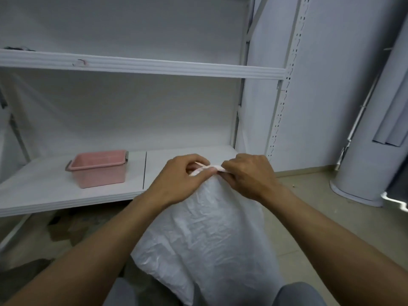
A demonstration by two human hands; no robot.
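A crinkled white plastic bag (pixel 209 239) hangs in front of me, its body dropping towards my knees. Both hands hold its gathered top in front of the lower shelf. My left hand (pixel 178 180) grips the bunched top from the left with curled fingers. My right hand (pixel 247 175) pinches the same twisted strip of plastic (pixel 213 167) from the right. The two hands nearly touch. What is inside the bag is hidden.
A pink plastic tub (pixel 99 168) sits on the lower white shelf (pixel 44 191) to the left. An upper shelf (pixel 154 65) runs above. A perforated upright (pixel 284 96) stands at right, with a white column (pixel 364 151) on the tiled floor beyond.
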